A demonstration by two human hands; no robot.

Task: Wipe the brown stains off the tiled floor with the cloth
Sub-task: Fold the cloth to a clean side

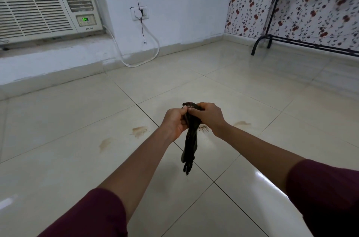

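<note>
While brown stains (139, 131) sit on tiled floor (252, 85), both hands, left (173, 122) & right (209, 117), grip dark cloth (191, 139) midair.

Air conditioner (37, 2) by wall socket (139, 13) — black rack (303, 43).

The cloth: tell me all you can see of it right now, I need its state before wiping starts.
The cloth is a dark, near-black rag, looking soft and limp. It is bunched at its top and gripped there by both hands, the left hand and the right hand, held in the air above the tiled floor. The rest hangs straight down in a narrow twisted strip with a frayed lower end. It touches no stain; brown stains lie on the tiles below.
</note>
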